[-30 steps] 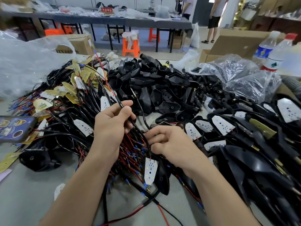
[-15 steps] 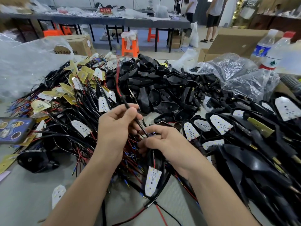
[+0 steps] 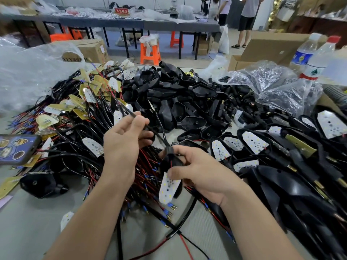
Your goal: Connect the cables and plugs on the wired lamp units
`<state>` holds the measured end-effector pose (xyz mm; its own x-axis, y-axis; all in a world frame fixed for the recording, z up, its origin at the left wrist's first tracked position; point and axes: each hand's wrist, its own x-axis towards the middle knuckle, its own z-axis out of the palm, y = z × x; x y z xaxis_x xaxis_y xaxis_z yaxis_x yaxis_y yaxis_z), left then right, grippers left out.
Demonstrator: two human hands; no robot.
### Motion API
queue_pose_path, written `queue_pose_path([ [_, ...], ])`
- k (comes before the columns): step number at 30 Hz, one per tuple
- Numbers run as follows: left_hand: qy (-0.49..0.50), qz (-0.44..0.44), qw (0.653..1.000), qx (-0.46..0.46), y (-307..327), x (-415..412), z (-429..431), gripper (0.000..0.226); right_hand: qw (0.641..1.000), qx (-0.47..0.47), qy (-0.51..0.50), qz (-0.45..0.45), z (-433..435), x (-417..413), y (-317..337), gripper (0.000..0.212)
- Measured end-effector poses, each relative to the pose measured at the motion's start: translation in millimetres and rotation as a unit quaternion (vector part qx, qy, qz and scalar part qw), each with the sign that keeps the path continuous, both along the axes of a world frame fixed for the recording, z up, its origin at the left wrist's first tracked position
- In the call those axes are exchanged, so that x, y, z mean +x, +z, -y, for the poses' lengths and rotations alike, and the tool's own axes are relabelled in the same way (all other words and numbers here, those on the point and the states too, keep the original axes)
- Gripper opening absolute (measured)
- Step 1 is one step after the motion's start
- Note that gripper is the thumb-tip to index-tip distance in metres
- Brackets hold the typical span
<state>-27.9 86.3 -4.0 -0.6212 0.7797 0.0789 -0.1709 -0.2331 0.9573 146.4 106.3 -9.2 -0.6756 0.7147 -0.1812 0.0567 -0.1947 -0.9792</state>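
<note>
My left hand [image 3: 125, 143] pinches a black sheathed cable [image 3: 150, 129] between thumb and fingers, above the wire pile. The cable runs down and to the right into a black lamp housing [image 3: 171, 162] that my right hand [image 3: 197, 171] grips. A white LED board [image 3: 168, 186] hangs from that housing, just below my right thumb. Under both hands lies a tangle of red and black wires with blue-sleeved terminals [image 3: 150, 184].
Wired LED boards are heaped at the left [image 3: 84, 102], empty black housings at the centre back [image 3: 178, 102], assembled lamp units at the right [image 3: 281, 156]. A phone [image 3: 16, 149] lies at the left edge, plastic bags [image 3: 277, 87] and two bottles [image 3: 315, 59] at the back right.
My left hand has lifted and drawn the cable up and to the left through the housing. My right hand has turned the housing so the LED board hangs below it.
</note>
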Motion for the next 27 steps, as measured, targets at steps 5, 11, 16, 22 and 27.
queue_pose_path([
  [5,-0.070,-0.291,0.951,-0.077,-5.5,7.2,7.5,0.025,0.976,0.036,-0.206,-0.062,-3.5,-3.8,-2.0,0.027],
  [11,-0.186,-0.388,0.891,-0.145,-7.1,11.6,10.0,0.014,0.953,0.062,-0.294,-0.043,-7.8,-3.4,-3.7,0.020],
  [16,-0.125,-0.141,0.976,-0.107,-3.0,11.7,5.3,0.018,0.962,-0.089,-0.175,-0.188,-12.6,5.6,4.0,0.031],
  [22,-0.090,-0.157,0.978,-0.102,-7.4,23.2,5.8,0.024,0.977,-0.020,-0.126,-0.168,-8.5,1.8,-0.1,0.035],
  [27,0.010,-0.415,0.900,-0.131,-9.1,22.5,11.4,0.045,0.978,-0.030,-0.099,-0.183,-9.9,1.7,-2.5,0.041],
])
